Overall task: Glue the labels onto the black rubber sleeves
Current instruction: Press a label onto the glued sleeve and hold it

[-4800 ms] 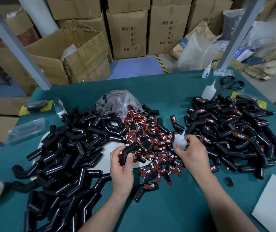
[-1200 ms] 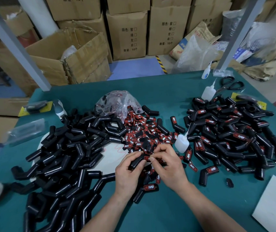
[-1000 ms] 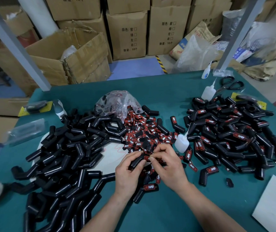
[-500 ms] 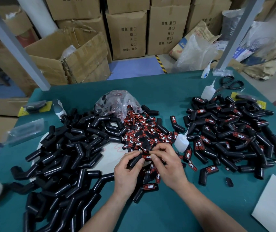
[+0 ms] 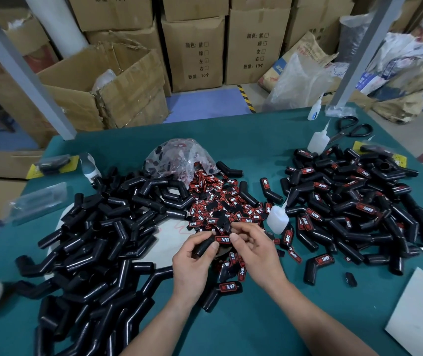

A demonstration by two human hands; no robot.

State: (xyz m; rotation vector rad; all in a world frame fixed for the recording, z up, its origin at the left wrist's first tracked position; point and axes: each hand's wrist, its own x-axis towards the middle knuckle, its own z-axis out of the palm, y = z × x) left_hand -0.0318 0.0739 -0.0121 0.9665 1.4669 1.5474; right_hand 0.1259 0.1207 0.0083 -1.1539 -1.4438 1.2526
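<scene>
Black bent rubber sleeve (image 5: 202, 247) sits above the green cloth surface (image 5: 231, 330), centre and near us. The left hand (image 5: 193, 264) has its grip closed around it, fingers curled over the lower leg. Its long axis runs from lower left up to the right, so the upper end points at the right hand (image 5: 255, 253). The red-and-black TAPER label (image 5: 222, 239) lies on that upper end, lengthwise roughly left to right. The right grip is pinched on the label's right edge with thumb and forefinger, so the right hand is the nearer one for pressing it flat. We judge this as the seating step, label placed but not yet released. Just right of the hands the white squeeze glue bottle (image 5: 277, 219) stands on the surface. Behind the hands is the heap of loose labels (image 5: 220, 204), with the pile of bare sleeves (image 5: 97, 240) left and the pile of labelled sleeves (image 5: 359, 206) right. Against the oldest frame, the right hand no longer holds the bottle; the half-second-old frame shows the same pinch, barely shifted.
</scene>
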